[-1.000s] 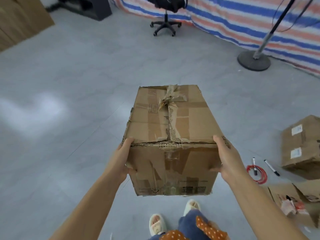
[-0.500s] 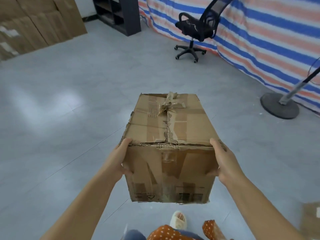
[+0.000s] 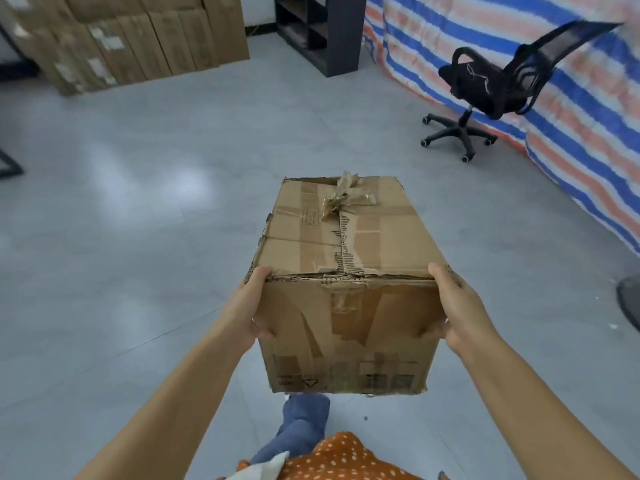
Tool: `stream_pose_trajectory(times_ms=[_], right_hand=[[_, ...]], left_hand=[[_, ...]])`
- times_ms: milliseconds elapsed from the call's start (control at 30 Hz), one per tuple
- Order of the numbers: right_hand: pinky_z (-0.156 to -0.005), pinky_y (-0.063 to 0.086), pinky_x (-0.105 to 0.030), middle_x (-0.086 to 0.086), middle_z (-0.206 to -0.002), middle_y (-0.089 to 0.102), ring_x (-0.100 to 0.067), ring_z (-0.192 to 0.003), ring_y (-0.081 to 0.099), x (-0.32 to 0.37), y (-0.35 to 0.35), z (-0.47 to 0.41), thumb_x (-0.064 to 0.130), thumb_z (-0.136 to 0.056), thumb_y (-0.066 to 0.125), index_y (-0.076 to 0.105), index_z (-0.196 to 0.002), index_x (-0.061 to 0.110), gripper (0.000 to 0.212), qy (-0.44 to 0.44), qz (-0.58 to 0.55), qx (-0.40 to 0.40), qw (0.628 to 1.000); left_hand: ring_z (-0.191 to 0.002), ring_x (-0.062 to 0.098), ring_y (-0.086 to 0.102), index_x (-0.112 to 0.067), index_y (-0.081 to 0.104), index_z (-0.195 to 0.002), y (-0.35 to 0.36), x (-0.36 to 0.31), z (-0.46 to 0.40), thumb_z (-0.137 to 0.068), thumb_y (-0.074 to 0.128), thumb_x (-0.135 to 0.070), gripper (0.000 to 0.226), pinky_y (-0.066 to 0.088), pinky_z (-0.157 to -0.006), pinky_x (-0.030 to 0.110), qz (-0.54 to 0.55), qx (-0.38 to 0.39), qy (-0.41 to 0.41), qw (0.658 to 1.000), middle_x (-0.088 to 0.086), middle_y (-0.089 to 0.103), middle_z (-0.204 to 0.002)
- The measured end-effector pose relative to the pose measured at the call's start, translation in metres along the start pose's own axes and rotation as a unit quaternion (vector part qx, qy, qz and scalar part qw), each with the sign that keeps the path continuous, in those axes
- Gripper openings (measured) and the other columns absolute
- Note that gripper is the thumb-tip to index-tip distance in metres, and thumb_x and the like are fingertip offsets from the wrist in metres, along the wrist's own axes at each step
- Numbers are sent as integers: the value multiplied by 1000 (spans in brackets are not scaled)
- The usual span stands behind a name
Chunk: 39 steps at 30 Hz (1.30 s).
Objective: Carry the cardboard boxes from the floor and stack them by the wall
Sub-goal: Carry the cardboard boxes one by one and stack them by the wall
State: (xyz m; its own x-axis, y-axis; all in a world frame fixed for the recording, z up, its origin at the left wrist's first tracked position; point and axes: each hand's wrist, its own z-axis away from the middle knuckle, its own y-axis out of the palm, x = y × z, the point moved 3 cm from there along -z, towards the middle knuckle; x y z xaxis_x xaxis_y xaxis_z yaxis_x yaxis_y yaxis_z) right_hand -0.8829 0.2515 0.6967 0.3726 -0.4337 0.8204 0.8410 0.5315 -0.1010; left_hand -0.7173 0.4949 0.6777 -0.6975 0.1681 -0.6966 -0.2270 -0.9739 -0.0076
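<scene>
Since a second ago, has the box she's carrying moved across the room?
Yes. The box has moved toward the stacked boxes by the far wall, which were barely in view before and now show more fully ahead.

Black office chair (image 3: 491,88) before striped tarp (image 3: 571,109); dark shelf unit (image 3: 332,32) behind; grey floor (image 3: 138,202).

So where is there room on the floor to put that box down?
Bare floor stretches between the box and the stacked boxes at the far wall. There is also a strip in front of the shelf. It's crowded by the chair and the striped tarp.
</scene>
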Motion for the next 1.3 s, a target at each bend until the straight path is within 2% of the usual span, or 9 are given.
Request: stream_pose_trajectory(times_ms=[133, 333, 467, 600, 733, 833, 1000, 1133, 1300], right_hand=[[-60, 56, -54, 9, -92, 62, -16, -85, 58, 47, 62, -50, 45, -86, 61, 63, -84, 30, 16, 9, 1, 2, 1000], [-58, 55, -51, 7, -87, 63, -15, -81, 59, 118, 142, -117, 44, -86, 61, 64, -81, 29, 16, 0, -5, 16, 1000], [-64, 54, -56, 8, -86, 62, -14, -81, 57, 160, 181, -169, 43, -86, 61, 63, -79, 30, 14, -10, 12, 26, 1000], [-57, 56, -46, 7, -91, 61, -16, -84, 57, 201, 216, -234, 45, -87, 60, 62, -86, 29, 16, -15, 12, 37, 999], [-66, 55, -57, 5, -94, 62, -17, -87, 57, 249, 250, -311, 45, -87, 60, 63, -88, 27, 18, -13, 18, 55, 998], [-67, 55, -54, 4, -94, 64, -17, -89, 58, 294, 274, -367, 43, -87, 60, 66, -86, 26, 18, -12, 23, 80, 996], [-91, 49, -58, 5, -94, 67, -15, -93, 61, 369, 313, -449, 40, -88, 61, 66, -86, 27, 15, -29, 33, 107, 993], [-68, 56, -51, 8, -92, 65, -15, -86, 60, 411, 346, -503, 43, -88, 61, 65, -88, 28, 16, -22, 51, 119, 991], [-65, 56, -56, 11, -90, 61, -12, -82, 57, 450, 400, -572, 46, -87, 60, 63, -85, 30, 16, -19, 70, 113, 991]], left_hand=[[-88, 15, 53, -21, 55, -117, 0, -75, -58, -87, 59, -46, 39, 53, -79, 57, 4, -6, 1, 1000, -4, 55, -105], [-81, 12, 55, -28, 57, -93, 11, -174, -127, -89, 57, -43, 16, 55, -60, 44, 12, -8, 25, 1000, -8, 57, -94], [-87, 13, 55, -26, 61, -106, 23, -222, -172, -87, 58, -44, 26, 58, -68, 52, 8, -20, 31, 999, -7, 58, -100], [-90, 12, 54, -26, 60, -107, 49, -269, -225, -85, 60, -45, 29, 57, -72, 53, 17, -32, 31, 999, -7, 56, -104], [-98, 18, 51, -27, 57, -107, 86, -320, -283, -85, 59, -47, 30, 56, -74, 57, 20, -51, 40, 998, -11, 51, -104], [-95, 16, 50, -28, 57, -102, 115, -358, -323, -85, 60, -47, 26, 56, -72, 57, 35, -69, 31, 997, -11, 50, -104], [-102, 20, 50, -26, 57, -112, 161, -426, -380, -87, 57, -47, 33, 55, -75, 59, 52, -81, 27, 995, -7, 51, -108], [-92, 12, 51, -29, 59, -94, 184, -474, -420, -85, 58, -46, 19, 55, -72, 61, 61, -92, 34, 993, -7, 54, -104], [-92, 13, 52, -30, 60, -92, 198, -533, -488, -86, 58, -46, 17, 55, -69, 63, 62, -101, 28, 993, -6, 55, -103]])
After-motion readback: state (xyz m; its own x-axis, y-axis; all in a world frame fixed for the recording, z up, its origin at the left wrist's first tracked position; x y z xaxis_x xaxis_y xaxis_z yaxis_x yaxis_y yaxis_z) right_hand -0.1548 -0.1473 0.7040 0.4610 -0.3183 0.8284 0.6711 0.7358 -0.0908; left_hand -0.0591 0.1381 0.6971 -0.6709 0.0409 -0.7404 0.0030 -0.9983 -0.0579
